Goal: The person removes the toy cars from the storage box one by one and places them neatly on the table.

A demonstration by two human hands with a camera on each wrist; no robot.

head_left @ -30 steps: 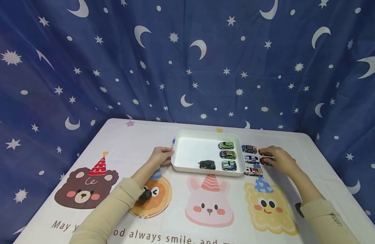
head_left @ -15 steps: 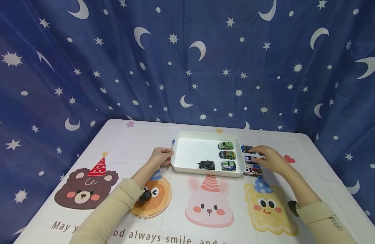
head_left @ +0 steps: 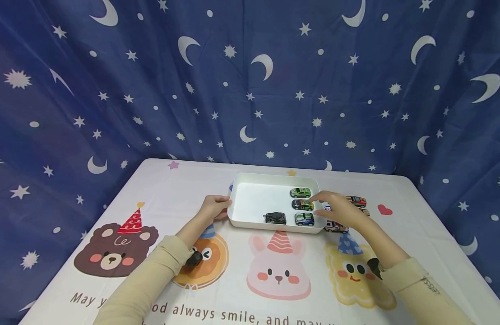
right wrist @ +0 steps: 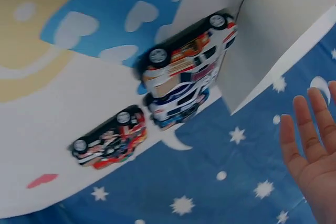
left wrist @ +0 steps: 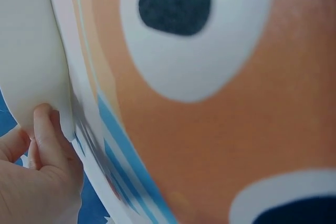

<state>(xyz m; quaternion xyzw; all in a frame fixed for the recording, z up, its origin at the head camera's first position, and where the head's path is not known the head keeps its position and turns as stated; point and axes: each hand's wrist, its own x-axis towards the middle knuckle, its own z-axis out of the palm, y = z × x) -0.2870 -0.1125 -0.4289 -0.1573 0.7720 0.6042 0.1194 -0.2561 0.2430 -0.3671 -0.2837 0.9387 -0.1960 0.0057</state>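
Observation:
My left hand [head_left: 215,206] grips the left end of a white tray [head_left: 250,226]; in the left wrist view its fingers [left wrist: 47,135] pinch the tray wall. Across the tray's right rim reaches my right hand [head_left: 341,210], fingers extended and nothing held in the right wrist view. Its fingertips are beside a black-and-green toy car [head_left: 302,205] in the tray. A green toy car [head_left: 300,192] sits behind that one, a white-and-blue toy car [head_left: 304,219] in front. Left of these stands a black toy car [head_left: 275,218] with a thin front projection.
Outside the tray's right end, a white-and-orange toy car [head_left: 336,227] and a red toy car [head_left: 357,201] stand among others partly hidden by my right hand. The table has a printed cartoon cloth [head_left: 233,271]; a blue star-patterned curtain [head_left: 217,90] hangs behind.
My right hand has moved left from the outer red cars, over the nearer column, to the tray's right side. The left hand keeps its grip on the tray.

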